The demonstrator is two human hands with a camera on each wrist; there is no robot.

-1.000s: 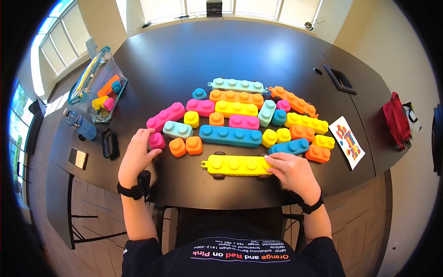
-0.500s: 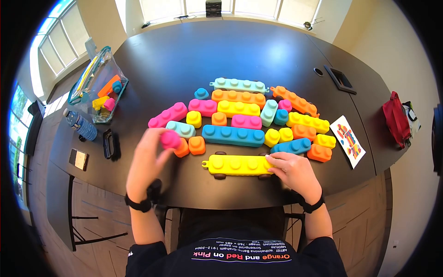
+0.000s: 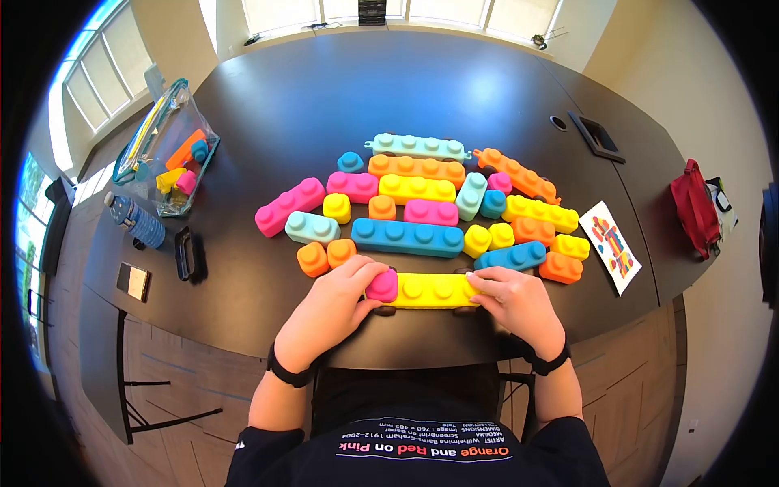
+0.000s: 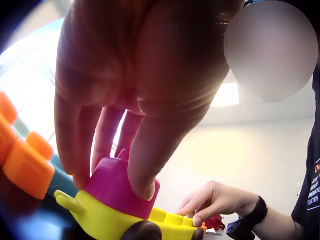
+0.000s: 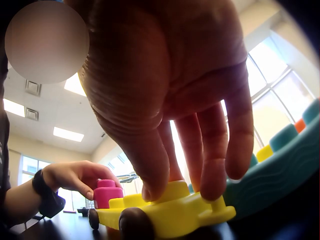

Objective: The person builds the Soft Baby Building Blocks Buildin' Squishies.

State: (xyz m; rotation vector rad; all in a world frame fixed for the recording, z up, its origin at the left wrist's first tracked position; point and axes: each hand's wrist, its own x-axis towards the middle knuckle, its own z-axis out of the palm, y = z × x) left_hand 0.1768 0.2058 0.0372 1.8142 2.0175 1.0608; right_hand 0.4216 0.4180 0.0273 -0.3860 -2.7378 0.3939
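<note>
yellow wheeled base (image 3: 438,291) lies lower centre in the head view; at upper left a clear bag (image 3: 183,114) holds orange, blue, yellow and pink blocks (image 3: 186,149). the base's left hook (image 4: 71,203) is hidden from the head camera by the left hand (image 3: 329,312), which pinches a pink block (image 3: 382,286) on that end, its seating hard to make out. the right hand (image 3: 519,304) pinches the opposite end.

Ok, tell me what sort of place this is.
Probably an office meeting room, though I can't be certain: there's a large dark table, big windows beyond it, and what looks like patterned carpet below.
</note>
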